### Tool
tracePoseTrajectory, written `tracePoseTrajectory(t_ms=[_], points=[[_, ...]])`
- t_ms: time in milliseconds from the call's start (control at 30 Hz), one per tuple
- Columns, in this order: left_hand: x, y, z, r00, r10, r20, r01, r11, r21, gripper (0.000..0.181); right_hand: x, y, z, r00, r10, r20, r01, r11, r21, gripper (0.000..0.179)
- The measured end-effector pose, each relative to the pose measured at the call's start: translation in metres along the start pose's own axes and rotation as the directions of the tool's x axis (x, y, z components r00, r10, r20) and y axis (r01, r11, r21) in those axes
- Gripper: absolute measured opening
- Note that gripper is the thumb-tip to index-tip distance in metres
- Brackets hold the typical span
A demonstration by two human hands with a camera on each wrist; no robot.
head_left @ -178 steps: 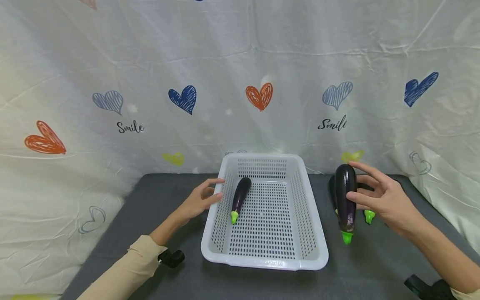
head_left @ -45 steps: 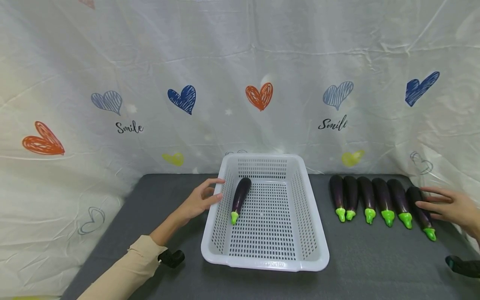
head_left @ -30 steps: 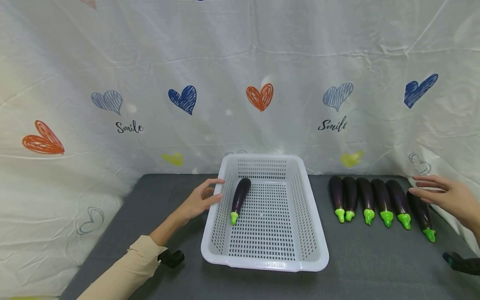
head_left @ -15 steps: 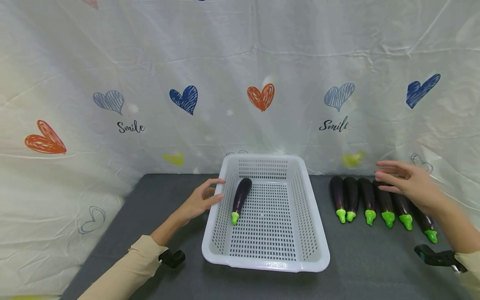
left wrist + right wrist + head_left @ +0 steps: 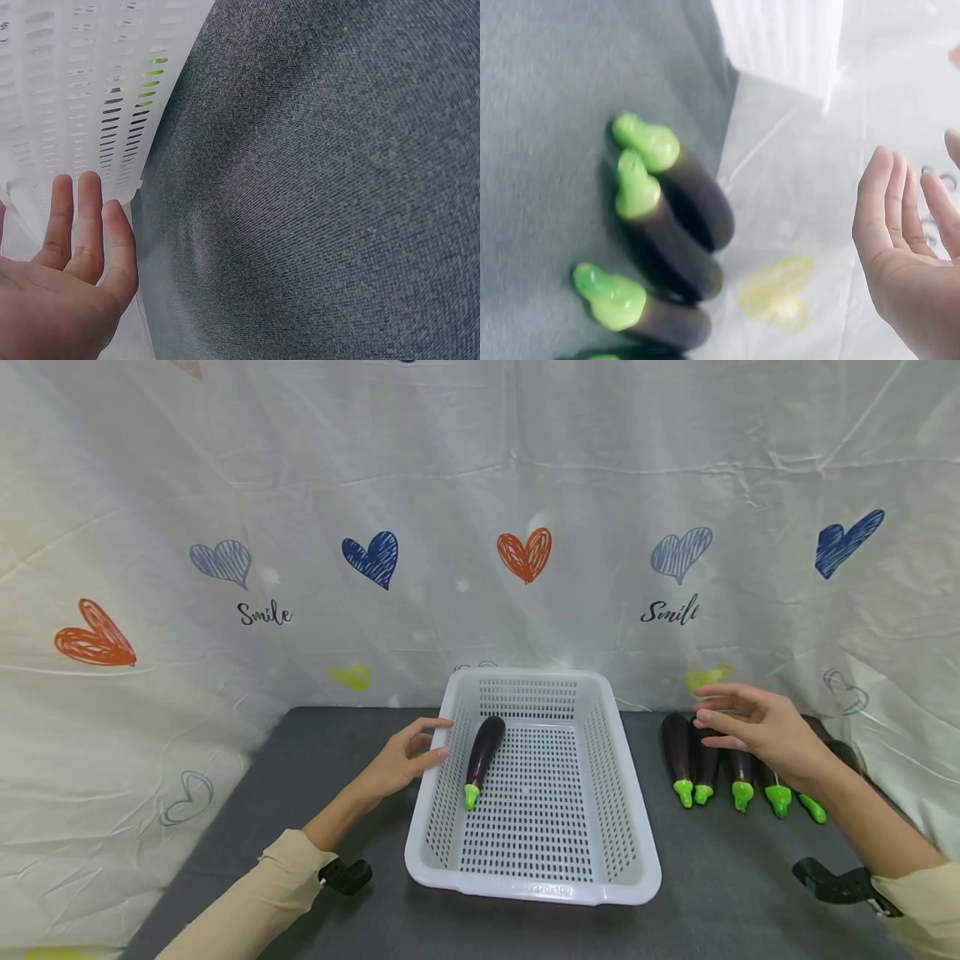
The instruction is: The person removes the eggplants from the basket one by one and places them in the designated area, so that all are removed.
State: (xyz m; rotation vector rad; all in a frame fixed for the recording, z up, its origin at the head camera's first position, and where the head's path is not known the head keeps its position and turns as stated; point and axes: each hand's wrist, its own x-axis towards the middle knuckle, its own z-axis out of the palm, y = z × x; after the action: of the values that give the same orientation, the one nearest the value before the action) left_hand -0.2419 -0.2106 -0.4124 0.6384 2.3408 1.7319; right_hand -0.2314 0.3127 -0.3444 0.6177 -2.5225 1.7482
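A white perforated plastic basket (image 5: 637,843) stands in the middle of the table, one purple eggplant (image 5: 486,752) with a green stem lying inside at its left. My left hand (image 5: 397,764) rests its fingertips on the basket's left rim; in the left wrist view its relaxed fingers (image 5: 90,225) lie against the outer wall. Above the row of eggplants (image 5: 677,747) right of the basket, my right hand (image 5: 772,731) hovers with nothing in it, fingers loosely extended. It hides the upper parts of several eggplants. The right wrist view shows the hand apart from the eggplants (image 5: 671,247).
The grey table (image 5: 330,827) ends at the back against a white curtain (image 5: 450,460) printed with hearts and the word Smile. Dark camera mounts (image 5: 345,877) sit on both wrists. The basket's corner (image 5: 780,45) shows at the top of the right wrist view.
The right hand set an eggplant down at the row's right end, let go, and has moved left over the row toward the basket. The left hand and basket have stayed put.
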Motion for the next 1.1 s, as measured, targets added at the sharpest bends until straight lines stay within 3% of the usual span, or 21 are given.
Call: tracePoseTrajectory(t_ms=[333, 1100], points=[[0.0, -0.001, -0.002, 0.999, 0.036, 0.003, -0.036, 0.999, -0.005, 0.051, 0.001, -0.015, 0.025, 0.999, -0.02, 0.049, 0.018, 1.0, 0.021, 0.039], [0.001, 0.001, -0.002, 0.999, 0.04, 0.006, -0.04, 0.999, 0.012, 0.051, 0.022, -0.047, 0.063, 0.992, -0.046, 0.115, 0.033, 0.993, 0.109, 0.039]])
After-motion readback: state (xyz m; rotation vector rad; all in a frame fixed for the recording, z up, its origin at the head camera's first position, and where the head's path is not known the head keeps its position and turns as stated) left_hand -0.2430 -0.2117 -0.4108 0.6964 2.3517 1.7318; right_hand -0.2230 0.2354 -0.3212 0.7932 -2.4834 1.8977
